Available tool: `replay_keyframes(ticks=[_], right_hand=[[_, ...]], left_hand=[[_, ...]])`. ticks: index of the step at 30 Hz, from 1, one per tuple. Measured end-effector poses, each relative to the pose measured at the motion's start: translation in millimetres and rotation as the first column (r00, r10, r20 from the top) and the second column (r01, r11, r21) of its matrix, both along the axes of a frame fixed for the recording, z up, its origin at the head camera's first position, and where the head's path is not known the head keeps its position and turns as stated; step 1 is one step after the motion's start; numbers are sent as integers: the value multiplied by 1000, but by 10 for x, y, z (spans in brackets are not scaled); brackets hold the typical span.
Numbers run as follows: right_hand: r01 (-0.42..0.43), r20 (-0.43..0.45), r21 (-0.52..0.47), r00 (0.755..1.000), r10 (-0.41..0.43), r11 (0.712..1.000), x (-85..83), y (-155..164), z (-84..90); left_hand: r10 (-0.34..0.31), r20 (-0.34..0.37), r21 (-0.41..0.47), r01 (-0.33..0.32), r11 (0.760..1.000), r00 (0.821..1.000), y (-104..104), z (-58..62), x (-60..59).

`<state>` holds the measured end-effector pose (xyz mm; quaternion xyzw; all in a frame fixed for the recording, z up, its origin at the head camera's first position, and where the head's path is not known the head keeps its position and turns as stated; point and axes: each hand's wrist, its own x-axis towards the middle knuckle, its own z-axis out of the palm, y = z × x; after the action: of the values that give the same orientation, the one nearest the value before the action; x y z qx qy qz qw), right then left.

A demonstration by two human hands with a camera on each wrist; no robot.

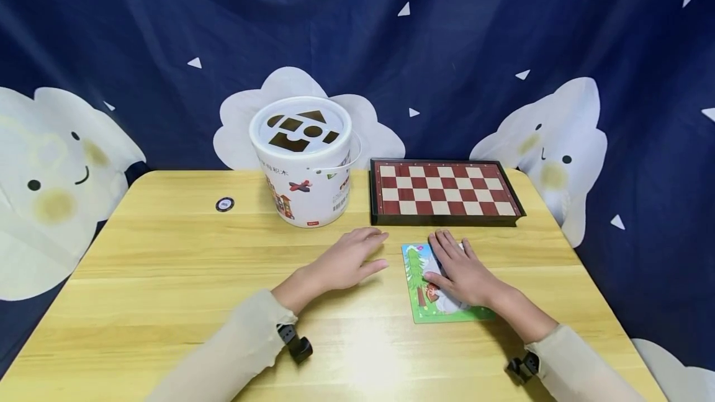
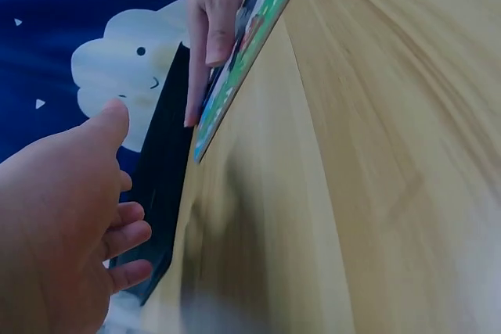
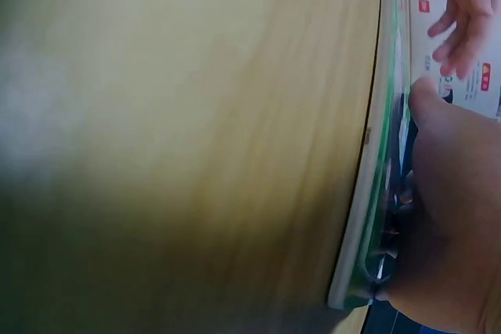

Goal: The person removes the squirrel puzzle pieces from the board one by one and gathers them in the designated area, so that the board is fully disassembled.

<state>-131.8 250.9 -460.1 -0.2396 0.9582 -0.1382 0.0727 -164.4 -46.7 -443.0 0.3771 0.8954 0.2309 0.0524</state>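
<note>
Probably “积木” [image 1: 280,172] on the bucket [image 1: 304,166]

- A white bucket [image 1: 307,188] stood near the desk's [image 1: 167,278] back edge, left of its middle, shaped holes cut in its lid [image 1: 293,109].
- A red-and-cream chessboard [image 1: 444,190] with a dark frame lay by the back right corner.
- A dark round chip [image 1: 224,204] lay between the bucket and the back left corner.
- Behind hung a navy curtain [image 1: 357,30] with white clouds [image 1: 377,132].

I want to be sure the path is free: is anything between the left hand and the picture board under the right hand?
Nothing visible: only tabletop lies between the left hand and the picture board. The right hand covers part of the board. The bucket and chessboard stand farther back.
</note>
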Motion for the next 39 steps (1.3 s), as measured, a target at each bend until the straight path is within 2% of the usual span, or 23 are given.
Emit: replay_keyframes(ticks=[4, 7, 16, 21, 23, 30, 39], right_hand=[[-5, 14, 3, 1000, 4, 1000, -6, 5, -25], [-12, 13, -32, 1000, 12, 999, -6, 9, -57], [-40, -16, -59, 999, 39, 997, -19, 31, -136], [-24, 7, -41, 1000, 25, 999, -8, 16, -74], [-19, 21, -17, 1000, 20, 1000, -16, 22, -93], [-21, 21, -32, 1000, 21, 999, -40, 45, -158], [-21, 8, -49, 1000, 22, 999, -30, 42, -163]], left_hand=[[4, 15, 51, -4, 999, 1000, 160, -33, -65], [15, 46, 96, -19, 995, 999, 246, -52, -98], [77, 111, 128, -91, 988, 991, 431, -117, -117], [106, 84, 118, -115, 986, 991, 532, -180, -131], [121, 66, 111, -128, 986, 990, 574, -219, -132], [192, 29, 80, -194, 978, 981, 674, -273, -85], [247, 9, 119, -246, 962, 969, 742, -344, -41]])
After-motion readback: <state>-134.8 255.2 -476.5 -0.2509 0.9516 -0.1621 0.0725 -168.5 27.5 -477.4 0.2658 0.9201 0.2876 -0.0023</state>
